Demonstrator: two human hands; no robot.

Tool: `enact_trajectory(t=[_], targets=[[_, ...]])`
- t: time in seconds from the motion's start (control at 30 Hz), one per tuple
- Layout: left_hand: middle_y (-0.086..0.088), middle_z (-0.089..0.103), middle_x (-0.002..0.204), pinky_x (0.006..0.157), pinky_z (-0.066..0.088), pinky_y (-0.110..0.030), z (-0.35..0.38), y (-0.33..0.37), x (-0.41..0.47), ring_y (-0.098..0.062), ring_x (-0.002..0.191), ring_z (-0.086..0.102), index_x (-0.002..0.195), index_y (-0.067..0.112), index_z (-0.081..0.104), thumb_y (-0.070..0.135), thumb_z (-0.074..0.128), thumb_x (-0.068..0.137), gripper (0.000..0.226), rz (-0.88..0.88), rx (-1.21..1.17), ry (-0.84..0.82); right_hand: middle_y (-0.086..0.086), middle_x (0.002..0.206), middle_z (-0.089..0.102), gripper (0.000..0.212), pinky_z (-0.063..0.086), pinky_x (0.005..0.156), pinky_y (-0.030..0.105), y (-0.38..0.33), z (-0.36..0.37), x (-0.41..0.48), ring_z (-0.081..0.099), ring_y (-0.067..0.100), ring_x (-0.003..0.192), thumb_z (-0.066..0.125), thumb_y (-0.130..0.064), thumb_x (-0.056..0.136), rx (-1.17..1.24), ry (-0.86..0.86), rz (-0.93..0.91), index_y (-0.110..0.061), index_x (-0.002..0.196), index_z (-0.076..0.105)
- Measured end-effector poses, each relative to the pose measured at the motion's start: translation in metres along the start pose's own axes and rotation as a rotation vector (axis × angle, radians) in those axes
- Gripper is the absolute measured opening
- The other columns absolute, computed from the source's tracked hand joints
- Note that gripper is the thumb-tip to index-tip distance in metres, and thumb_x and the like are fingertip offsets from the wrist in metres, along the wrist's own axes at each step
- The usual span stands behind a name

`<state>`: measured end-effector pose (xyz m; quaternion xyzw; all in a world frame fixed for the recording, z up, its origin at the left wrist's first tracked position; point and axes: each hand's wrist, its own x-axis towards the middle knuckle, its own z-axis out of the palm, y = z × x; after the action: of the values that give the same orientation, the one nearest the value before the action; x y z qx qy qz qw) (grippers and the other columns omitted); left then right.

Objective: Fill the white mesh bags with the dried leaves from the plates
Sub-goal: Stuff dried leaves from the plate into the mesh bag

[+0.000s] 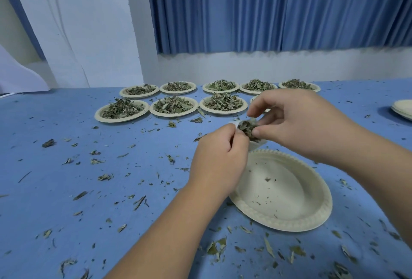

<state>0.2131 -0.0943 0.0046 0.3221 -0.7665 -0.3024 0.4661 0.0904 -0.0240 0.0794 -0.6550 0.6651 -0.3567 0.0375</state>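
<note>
Pinching the bag [233,125] rim, the left hand [219,151] is curled tight. Meanwhile the right hand [296,122] pinches a wad of leaves [248,130] at its mouth, thumb and fingers bent, just above a plate [289,220].

Desk [66,189] cover: blue cloth, matt, with a fine woven grain.
Near plate [312,223], lower right: cream moulded paper pulp, matt. The bowl is smooth and the rim is embossed with ribs.
Filled plates [98,116], upper middle: same pulp, same dull finish.
Dried leaves [247,129] in my grip: dull grey-green, curled, rough, brittle-looking.
Mesh bag [234,124]: only a white edge shows. The fabric is thin and pale, and the weave is too fine for me to tell.
Curtain [267,11], across the top: blue pleated cloth, faint sheen on the folds.
Wall [289,66] below it: white, matt.
</note>
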Motion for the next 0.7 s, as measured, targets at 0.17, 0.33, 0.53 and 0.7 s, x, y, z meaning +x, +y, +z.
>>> enact_trajectory(t=[0.17, 0.33, 0.53, 0.7], targets=[[0.011, 0.038, 0.047, 0.049, 0.024, -0.03, 0.003, 0.0, -0.002, -0.01, 0.049, 0.03, 0.054, 0.026, 0.036, 0.036, 0.038, 0.078, 0.026, -0.02, -0.005, -0.008, -0.008, 0.075, 0.062, 0.011, 0.045, 0.073, 0.025, -0.003, 0.011, 0.003, 0.058, 0.009, 0.074, 0.072, -0.008, 0.076, -0.236, 0.021, -0.112, -0.019, 0.075, 0.067], [0.012, 0.034, 0.048, 0.047, 0.024, -0.025, 0.003, 0.0, -0.003, -0.007, 0.049, 0.029, 0.054, 0.02, 0.033, 0.037, 0.039, 0.079, 0.03, -0.075, -0.103, 0.014, -0.01, 0.076, 0.06, 0.005, 0.042, 0.072, 0.027, 0.0, 0.016, -0.001, 0.055, 0.011, 0.078, 0.073, -0.017, 0.079, -0.336, 0.041, -0.184, -0.022, 0.078, 0.073], [0.012, 0.034, 0.047, 0.044, 0.025, -0.02, 0.005, 0.001, -0.002, -0.006, 0.048, 0.029, 0.054, 0.017, 0.035, 0.034, 0.041, 0.079, 0.031, -0.091, -0.164, 0.032, -0.012, 0.067, 0.064, 0.01, 0.043, 0.063, 0.008, 0.001, 0.012, 0.0, 0.057, -0.003, 0.064, 0.079, -0.013, 0.073, -0.069, 0.052, -0.053, -0.022, 0.075, 0.075], [0.012, 0.036, 0.047, 0.045, 0.025, -0.021, 0.005, 0.001, -0.001, -0.006, 0.049, 0.03, 0.06, 0.018, 0.041, 0.036, 0.039, 0.077, 0.025, -0.098, -0.159, 0.027, -0.013, 0.066, 0.068, 0.018, 0.047, 0.065, 0.008, -0.003, 0.006, 0.002, 0.062, -0.004, 0.065, 0.075, -0.009, 0.077, -0.027, -0.036, -0.017, -0.026, 0.081, 0.075]])
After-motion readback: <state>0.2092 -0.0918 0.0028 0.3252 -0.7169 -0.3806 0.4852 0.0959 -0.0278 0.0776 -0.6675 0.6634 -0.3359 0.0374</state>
